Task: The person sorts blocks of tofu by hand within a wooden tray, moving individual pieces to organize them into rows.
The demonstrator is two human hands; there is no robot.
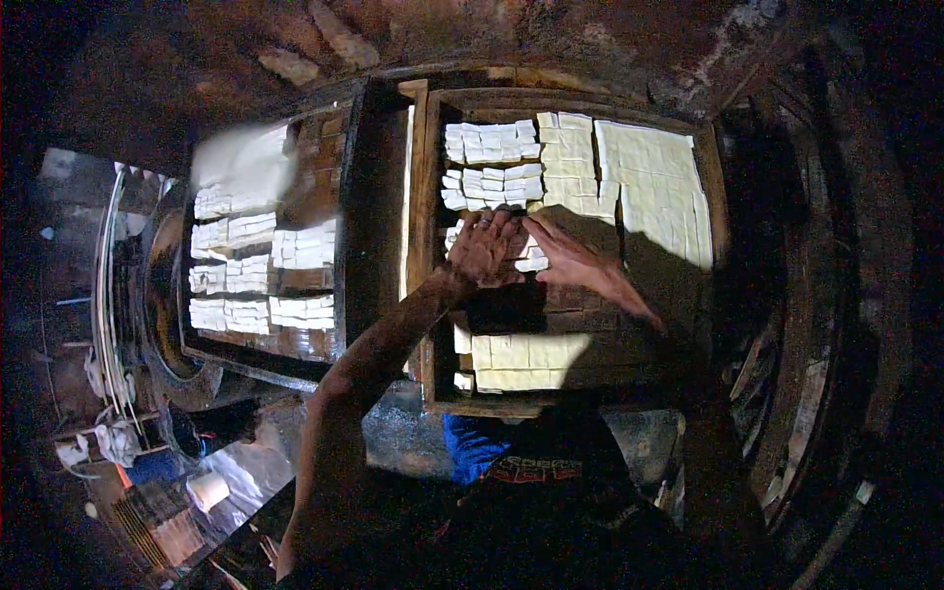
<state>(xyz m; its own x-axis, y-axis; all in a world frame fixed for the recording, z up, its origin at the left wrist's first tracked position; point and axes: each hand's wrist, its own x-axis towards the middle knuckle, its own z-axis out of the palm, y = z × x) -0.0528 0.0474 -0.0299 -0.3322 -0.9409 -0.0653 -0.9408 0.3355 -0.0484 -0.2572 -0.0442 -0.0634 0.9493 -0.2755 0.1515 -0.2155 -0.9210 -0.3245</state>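
Observation:
My left hand (pixel 487 251) lies over a row of small white blocks (pixel 532 259), tofu by their look, in a wooden tray (pixel 429 221). From the right, my right hand (pixel 575 258) reaches to the same row, its fingertips close to my left fingers and its thumb apart. A few blocks show between the two hands; most of that row is covered, so a firm grip cannot be made out. Beyond it sit two stacked rows of cut white blocks (pixel 493 184). Larger cream-coloured scored slabs (pixel 649 158) fill the tray's right side, partly in my shadow.
Left of this tray stands a second wooden tray (pixel 343 221) with several groups of white blocks (pixel 247 273). A scored cream slab (pixel 527 361) lies at the near side. Further left are a round rim (pixel 164 295) and a white container (pixel 208 490). Surroundings are dark.

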